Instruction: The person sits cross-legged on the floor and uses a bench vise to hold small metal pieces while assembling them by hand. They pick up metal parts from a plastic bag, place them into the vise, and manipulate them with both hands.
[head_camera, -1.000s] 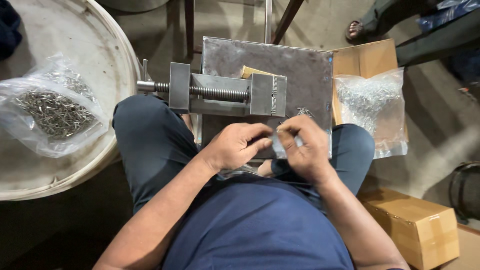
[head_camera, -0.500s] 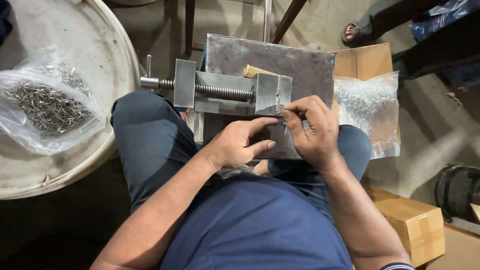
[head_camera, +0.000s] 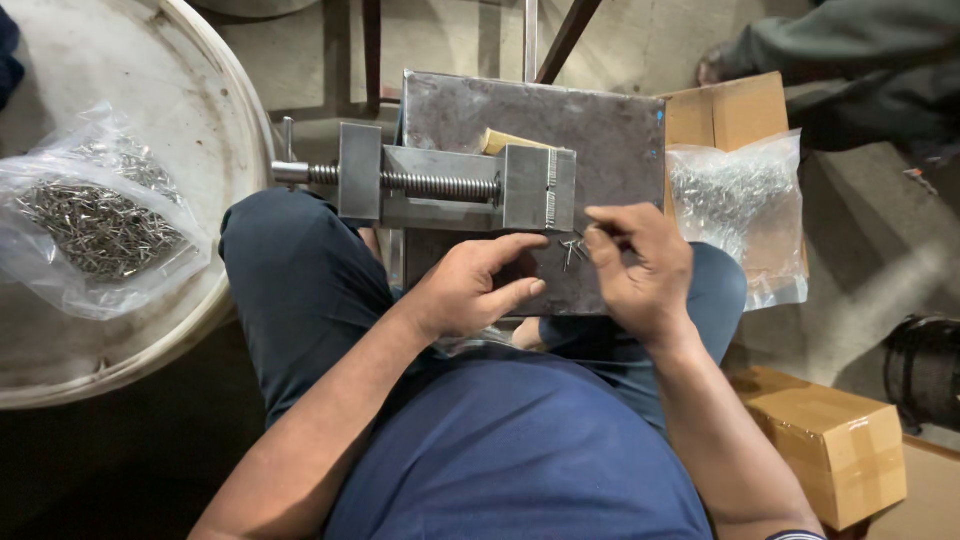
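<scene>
A small steel vise (head_camera: 455, 186) with a threaded screw sits on a grey metal plate (head_camera: 610, 130) across my lap. My right hand (head_camera: 640, 265) pinches a few thin metal pins (head_camera: 573, 249) just below the vise's right jaw. My left hand (head_camera: 470, 287) rests on the plate beside them, fingers curled and spread toward the pins, holding nothing that I can see. A tan block (head_camera: 505, 141) shows behind the vise jaw.
A clear bag of metal pins (head_camera: 95, 225) lies on a round white tub lid (head_camera: 200, 80) at left. Another clear bag of pins (head_camera: 740, 205) leans on an open cardboard box (head_camera: 730, 110) at right. A closed carton (head_camera: 835, 445) stands lower right. Another person's sleeve (head_camera: 860, 60) shows top right.
My right hand has moved up from my lap to the plate below the vise jaw, carrying the pins. My left hand has followed and opened its fingers slightly.
</scene>
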